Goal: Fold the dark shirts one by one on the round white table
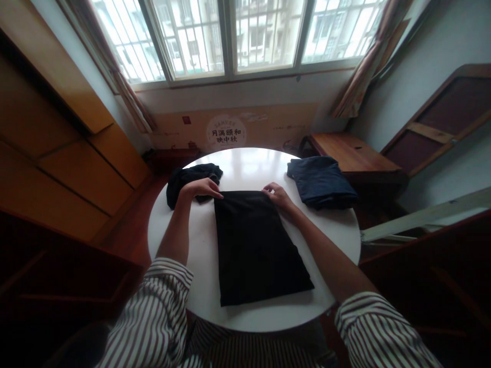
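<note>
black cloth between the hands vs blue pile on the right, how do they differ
The black cloth lies flat; the blue pile looks thicker. The black cloth appears larger than the blue pile. The left hand and right hand touch the black cloth but not the blue pile. Both fabrics rest on the white table.

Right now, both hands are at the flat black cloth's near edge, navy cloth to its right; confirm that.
Wrong edge: the head view shows left hand and right hand at the far edge of the black cloth. The rest stands.
</note>
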A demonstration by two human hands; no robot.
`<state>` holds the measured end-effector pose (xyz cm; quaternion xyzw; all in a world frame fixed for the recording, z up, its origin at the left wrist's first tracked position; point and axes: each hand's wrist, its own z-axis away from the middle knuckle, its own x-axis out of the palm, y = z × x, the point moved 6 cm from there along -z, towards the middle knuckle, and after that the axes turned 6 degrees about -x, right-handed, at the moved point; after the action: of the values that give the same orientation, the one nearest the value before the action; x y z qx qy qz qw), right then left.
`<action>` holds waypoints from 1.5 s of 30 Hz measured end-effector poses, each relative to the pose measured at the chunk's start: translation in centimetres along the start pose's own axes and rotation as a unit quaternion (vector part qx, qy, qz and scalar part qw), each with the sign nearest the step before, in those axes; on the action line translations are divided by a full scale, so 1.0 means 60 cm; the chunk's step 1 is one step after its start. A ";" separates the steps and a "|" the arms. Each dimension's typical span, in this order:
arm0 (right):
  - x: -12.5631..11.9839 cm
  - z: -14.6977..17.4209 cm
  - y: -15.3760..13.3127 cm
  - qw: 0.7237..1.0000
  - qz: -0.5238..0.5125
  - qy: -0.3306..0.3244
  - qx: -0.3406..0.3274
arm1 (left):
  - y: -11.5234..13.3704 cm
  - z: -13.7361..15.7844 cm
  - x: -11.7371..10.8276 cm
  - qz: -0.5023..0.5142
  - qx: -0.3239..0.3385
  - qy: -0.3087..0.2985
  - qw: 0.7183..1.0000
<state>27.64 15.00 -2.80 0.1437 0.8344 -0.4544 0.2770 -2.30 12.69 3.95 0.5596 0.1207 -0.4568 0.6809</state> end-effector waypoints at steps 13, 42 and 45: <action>-0.004 -0.002 0.016 0.998 -0.009 0.029 0.052 | -0.035 -0.018 -0.001 0.060 -0.005 0.017 0.998; -0.016 0.005 -0.014 0.992 0.080 0.030 0.093 | -0.051 -0.035 0.015 0.049 -0.071 0.013 0.996; -0.020 0.004 -0.010 0.992 0.071 0.043 0.099 | -0.054 -0.037 0.016 0.042 -0.083 0.015 0.996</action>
<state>28.39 14.49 -1.78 0.2486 0.7843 -0.5071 0.2567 -3.48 14.28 0.43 0.5123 0.1450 -0.4080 0.7417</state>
